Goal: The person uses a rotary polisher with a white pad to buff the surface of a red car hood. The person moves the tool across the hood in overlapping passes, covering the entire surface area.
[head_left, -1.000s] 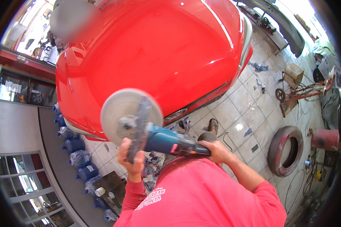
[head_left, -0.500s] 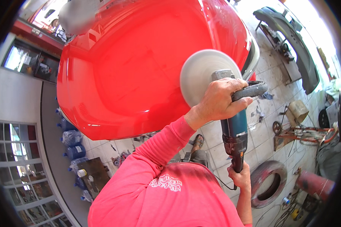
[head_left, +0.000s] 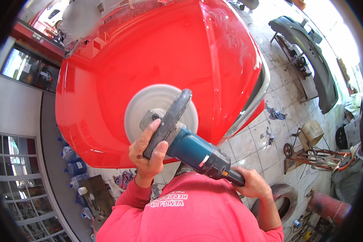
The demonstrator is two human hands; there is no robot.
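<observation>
A teal and black power polisher (head_left: 195,149) lies slantwise across the front of a glossy red car hood (head_left: 161,52). Its round white pad (head_left: 139,103) looks smeared, as if spinning, and sits over the near part of the hood. My left hand (head_left: 147,157) is wrapped around the black loop handle (head_left: 171,119) near the tool's head. At the other end, my right hand (head_left: 252,182) closes around the rear grip. The pad's underside is hidden, and so is part of the hood beneath it.
Blue water jugs (head_left: 76,167) line the left wall beside a small dark table (head_left: 97,197). On the right are a tire (head_left: 286,197), a red cylinder (head_left: 330,207), an orange-framed hand cart (head_left: 326,155) and a dark bumper (head_left: 310,52) on a stand.
The polisher has moved left and nearer to me across the hood, turning from nearly upright to slanted. My left hand has shifted its hold along the loop handle; both hands still grip.
</observation>
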